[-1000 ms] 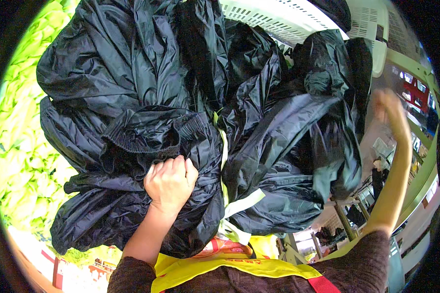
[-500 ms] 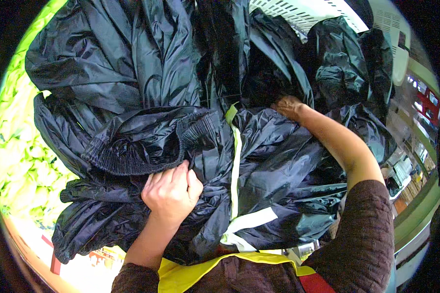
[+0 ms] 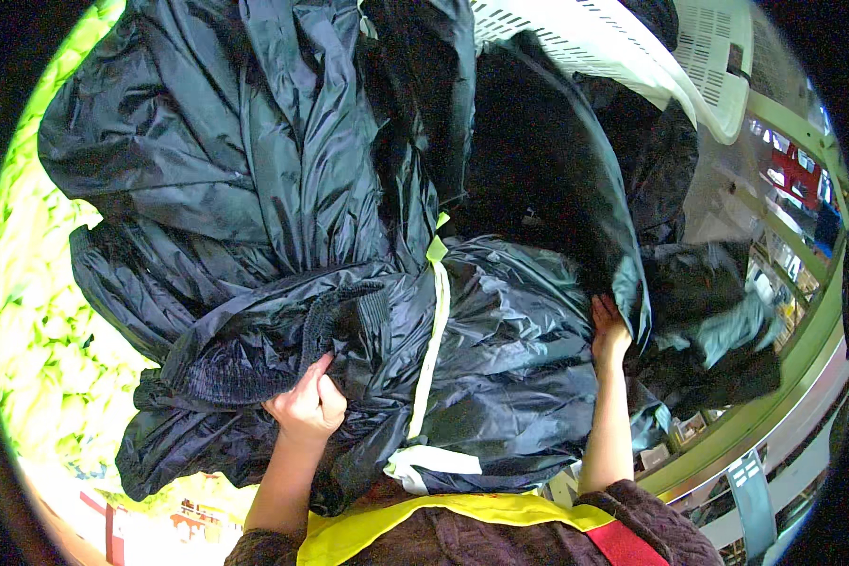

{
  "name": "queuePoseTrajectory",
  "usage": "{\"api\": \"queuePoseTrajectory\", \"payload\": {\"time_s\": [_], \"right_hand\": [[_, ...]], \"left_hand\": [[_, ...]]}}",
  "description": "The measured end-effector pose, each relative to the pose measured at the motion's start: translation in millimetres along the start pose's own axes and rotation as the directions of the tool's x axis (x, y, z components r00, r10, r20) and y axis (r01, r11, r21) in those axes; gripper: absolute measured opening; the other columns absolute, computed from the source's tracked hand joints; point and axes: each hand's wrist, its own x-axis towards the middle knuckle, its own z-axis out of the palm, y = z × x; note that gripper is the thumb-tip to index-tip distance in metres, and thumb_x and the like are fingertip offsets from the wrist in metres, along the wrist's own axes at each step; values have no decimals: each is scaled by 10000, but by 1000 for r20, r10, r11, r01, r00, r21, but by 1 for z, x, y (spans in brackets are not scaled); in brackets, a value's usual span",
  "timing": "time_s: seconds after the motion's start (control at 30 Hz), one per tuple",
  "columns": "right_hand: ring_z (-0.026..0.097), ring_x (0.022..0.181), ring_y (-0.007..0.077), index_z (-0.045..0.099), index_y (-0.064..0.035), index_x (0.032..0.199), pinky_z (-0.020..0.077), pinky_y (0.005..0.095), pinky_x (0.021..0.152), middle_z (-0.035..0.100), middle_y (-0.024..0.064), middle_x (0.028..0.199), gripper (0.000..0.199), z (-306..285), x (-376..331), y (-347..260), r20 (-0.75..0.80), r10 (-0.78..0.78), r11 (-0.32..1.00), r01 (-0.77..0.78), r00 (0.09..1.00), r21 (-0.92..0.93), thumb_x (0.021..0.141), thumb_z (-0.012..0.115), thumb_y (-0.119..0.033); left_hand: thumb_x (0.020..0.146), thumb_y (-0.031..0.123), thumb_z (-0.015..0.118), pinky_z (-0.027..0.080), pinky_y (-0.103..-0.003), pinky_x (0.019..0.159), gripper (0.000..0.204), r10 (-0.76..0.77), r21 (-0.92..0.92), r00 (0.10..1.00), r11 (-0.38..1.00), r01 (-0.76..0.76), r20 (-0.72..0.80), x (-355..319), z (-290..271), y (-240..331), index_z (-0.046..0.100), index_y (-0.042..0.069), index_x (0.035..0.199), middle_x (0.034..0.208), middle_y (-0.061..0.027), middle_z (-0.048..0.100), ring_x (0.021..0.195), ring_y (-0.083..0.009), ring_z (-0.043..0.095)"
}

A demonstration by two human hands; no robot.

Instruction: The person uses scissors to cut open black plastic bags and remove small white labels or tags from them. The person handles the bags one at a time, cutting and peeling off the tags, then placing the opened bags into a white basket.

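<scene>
Between the bright green pile (image 3: 47, 311) and a green rail (image 3: 802, 385): a large heap of black fabric (image 3: 302, 170), crumpled and glossy, close above the yellow apron (image 3: 424, 509); what bears its weight is hidden.
Left hand (image 3: 307, 406): clenched on the black fabric, just below a ribbed band (image 3: 245, 377).
Right hand (image 3: 610, 338): fingers pointing up at the edge of a raised black flap (image 3: 561, 141); whether they grasp it or only push against it, I cannot tell.
Pale strip (image 3: 432, 330): runs across the middle of the heap toward the apron, one flat end sticking out sideways near the bottom; whether it is knotted cannot be made out.
Done, by the look of it: the strip lies over the fabric and the folds gather in toward it.
Left undone, as I judge it: the flap stands open over a dark hollow, and the fabric beyond the right hand hangs loose and spread.
Beyond the heap: a white perforated basket (image 3: 585, 47), with black fabric up against it.
</scene>
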Motion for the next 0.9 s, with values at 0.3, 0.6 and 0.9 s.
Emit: {"api": "queuePoseTrajectory", "payload": {"time_s": [0.3, 0.6, 0.9], "right_hand": [[584, 666, 267, 528, -41, 817, 489, 439, 660, 562, 121, 725, 272, 54, 81, -36, 40, -69, 930, 79, 997, -359, 842, 539, -311], [592, 790, 359, 605, -70, 969, 468, 420, 659, 614, 193, 862, 339, 308, 97, -1, 922, 378, -277, 941, -78, 193, 824, 561, -373], [594, 808, 342, 606, -71, 976, 468, 410, 672, 616, 188, 882, 335, 289, 126, 134, 803, 575, -554, 797, 157, 240, 824, 560, -366]], "left_hand": [[781, 88, 453, 470, -349, 495, 244, -59, -60, 998, 996, 60, 12, -7, 11, -4, 646, -42, 855, 693, -189, 621, 542, -303, 604], [791, 127, 426, 440, -360, 482, 285, 42, 75, 993, 996, -51, 108, -6, 4, -3, 626, -33, 916, 713, -169, 603, 552, -312, 576], [753, 177, 491, 468, -297, 547, 165, -526, -19, 845, 850, 527, -94, -114, -89, 2, 578, 64, 670, 697, -45, 621, 607, -108, 574]]}}
